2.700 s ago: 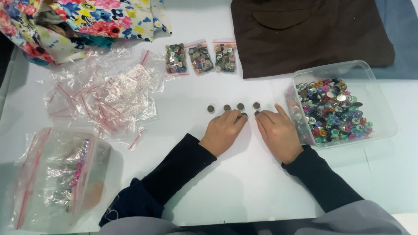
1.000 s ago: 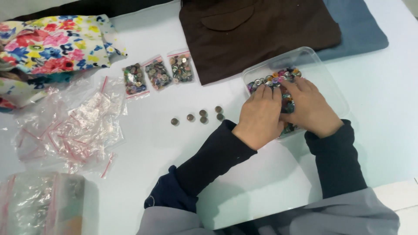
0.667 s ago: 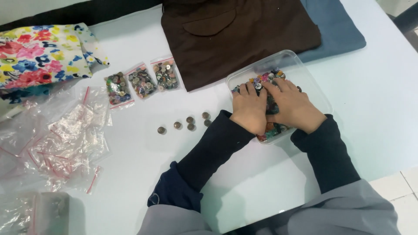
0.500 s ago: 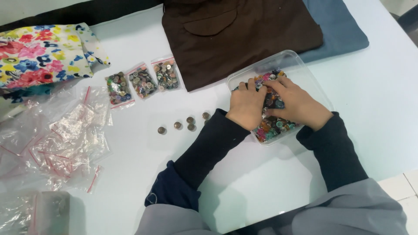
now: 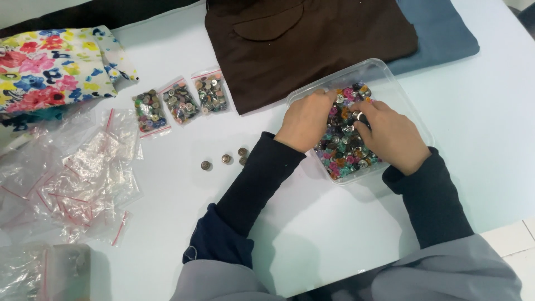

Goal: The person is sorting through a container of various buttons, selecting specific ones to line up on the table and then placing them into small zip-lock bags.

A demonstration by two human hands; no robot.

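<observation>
Both hands dig in a clear tub of mixed buttons on a white desk.

The white desk (image 5: 490,145) carries a brown garment (image 5: 312,44) at the far edge, lying over a blue cloth (image 5: 446,39), with a floral fabric (image 5: 50,67) at far left and a heap of empty zip bags (image 5: 83,178) below it. The clear plastic tub (image 5: 384,75) sits just in front of the brown garment, full of mixed buttons (image 5: 345,150). The left hand (image 5: 306,120) rests curled in the tub's near-left corner, its fingers bent down among the buttons; whether they grip any, I cannot tell. The right hand (image 5: 393,136) has fingers pinched together on a silvery button (image 5: 358,116). Three small filled button bags (image 5: 181,103) lie left of the garment, and a row of loose metal buttons (image 5: 225,160) lies beside the left sleeve.
</observation>
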